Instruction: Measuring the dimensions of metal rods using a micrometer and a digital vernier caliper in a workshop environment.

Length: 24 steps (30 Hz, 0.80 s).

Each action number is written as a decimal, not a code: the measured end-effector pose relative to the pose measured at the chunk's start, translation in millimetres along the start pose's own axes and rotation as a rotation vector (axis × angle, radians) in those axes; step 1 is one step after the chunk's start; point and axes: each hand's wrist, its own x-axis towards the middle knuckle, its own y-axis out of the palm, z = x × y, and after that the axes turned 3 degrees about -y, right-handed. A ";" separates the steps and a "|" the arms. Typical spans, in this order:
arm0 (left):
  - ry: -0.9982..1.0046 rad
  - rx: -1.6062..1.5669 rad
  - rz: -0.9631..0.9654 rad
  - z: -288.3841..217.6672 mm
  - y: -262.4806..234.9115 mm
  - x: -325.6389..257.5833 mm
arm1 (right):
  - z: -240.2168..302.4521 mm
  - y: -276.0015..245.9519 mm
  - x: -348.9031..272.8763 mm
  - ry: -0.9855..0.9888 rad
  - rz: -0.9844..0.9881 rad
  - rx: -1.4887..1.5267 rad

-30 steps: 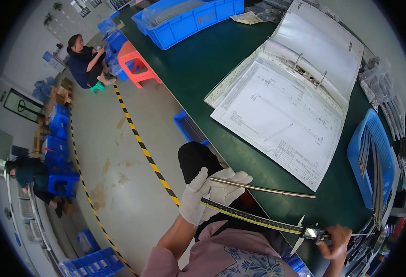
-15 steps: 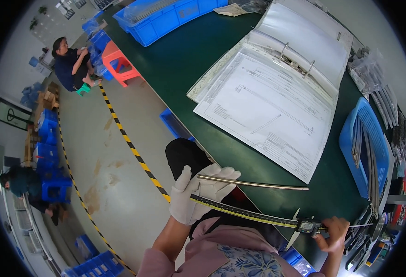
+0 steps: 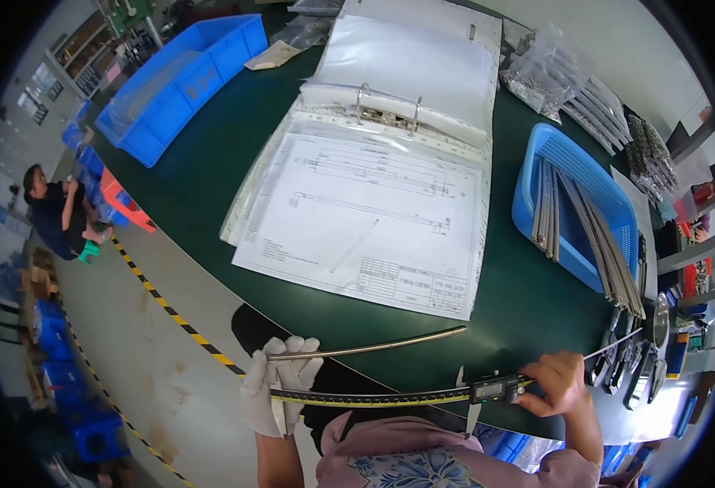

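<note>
My left hand wears a white glove and is closed round one end of a thin metal rod. The same hand grips the end of the beam of a long digital caliper. My bare right hand pinches the caliper beside its display, where the thin depth bar sticks out to the right. The rod lies above the beam, apart from the caliper's jaws, its free end over the table edge area. Beyond my hands, an open ring binder shows a technical drawing of a long rod.
At right on the green table stands a blue basket of metal rods, near bagged parts and several hand tools. A blue crate stands far left. Across the striped floor line a person sits on a stool.
The view has turned to the right, so the table things sit further left in the picture. Caliper and rod stay in my hands; the caliper now appears more level, the rod's free end tilted higher.
</note>
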 end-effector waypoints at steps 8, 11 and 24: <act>0.068 0.100 -0.066 -1.7 3.1 -2.7 | -3.2 1.5 -1.4 0.021 -0.003 -0.022; 0.106 0.161 -0.081 -6.5 -3.8 -1.2 | -6.1 0.3 -5.4 0.063 0.052 -0.009; 0.161 0.350 -0.130 -7.6 -6.8 4.2 | -2.9 -6.4 -18.7 0.064 -0.009 -0.108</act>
